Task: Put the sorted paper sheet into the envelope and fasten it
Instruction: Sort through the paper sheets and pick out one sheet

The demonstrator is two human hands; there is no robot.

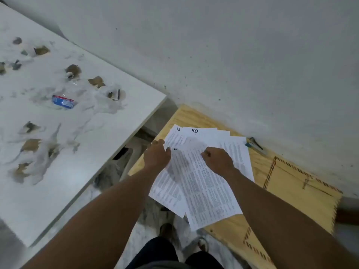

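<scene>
1. Printed paper sheets [202,183] are lying fanned out on the wooden table [229,228], lower centre, bottom edges overhanging the table's near edge at about 7 o'clock.
2. Left hand [157,155] is sitting on the fan's left edge, fingers curled onto the sheet edges, looks like pinching them.
3. Right hand [218,159] is resting on the top sheet, just at 3 o'clock of the left hand, fingers curled in and bunched, fingertips pressing or pinching paper; can't tell which.
4. Brown envelope [303,193] with striped border is lying flat on the table at 4 o'clock of the sheets, metal clasp showing.
5. Stapler [256,145] is sitting by the wall at 2 o'clock of the sheets.
6. White table [116,123] at 10 o'clock is carrying torn scraps and a blue packet [63,101].
</scene>
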